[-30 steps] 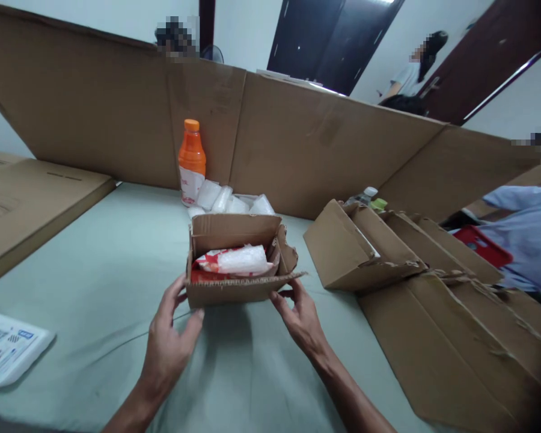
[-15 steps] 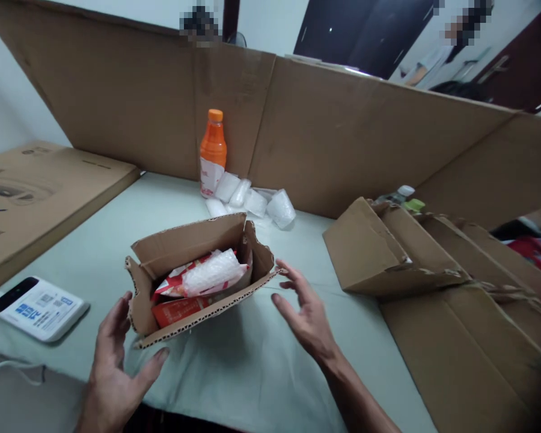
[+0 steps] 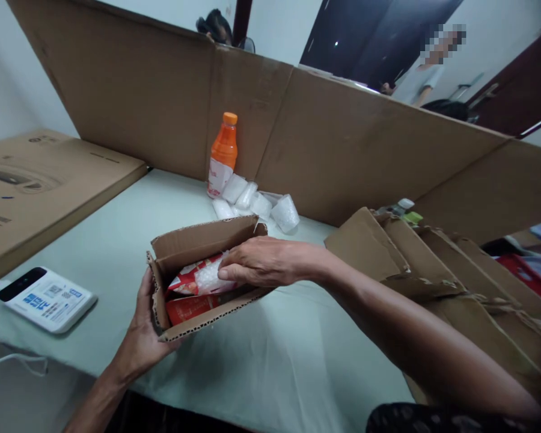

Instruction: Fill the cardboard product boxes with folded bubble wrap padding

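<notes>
A small open cardboard box (image 3: 193, 240) rests on the pale green table (image 3: 270, 361). Inside it lie a bubble-wrap bundle (image 3: 207, 278) and red-and-white packets (image 3: 187, 307). My left hand (image 3: 146, 328) grips the box's near left corner from outside, fingers wrapped on the wall. My right hand (image 3: 261, 261) reaches across into the box, fingers curled down onto the bubble-wrap bundle and pressing on it. Whether the fingers close round the bundle is hidden by the hand itself.
An orange bottle (image 3: 223, 153) and several bubble-wrap rolls (image 3: 256, 204) stand by the tall cardboard wall (image 3: 351, 144). Torn cardboard boxes (image 3: 433, 264) lie right. A white device (image 3: 45, 297) and flat carton (image 3: 31, 192) sit left. A person (image 3: 426, 66) stands behind.
Both hands were open beside the box; now the left hand grips its corner and the right hand has moved into the box onto the bubble wrap. The view has drifted slightly.
</notes>
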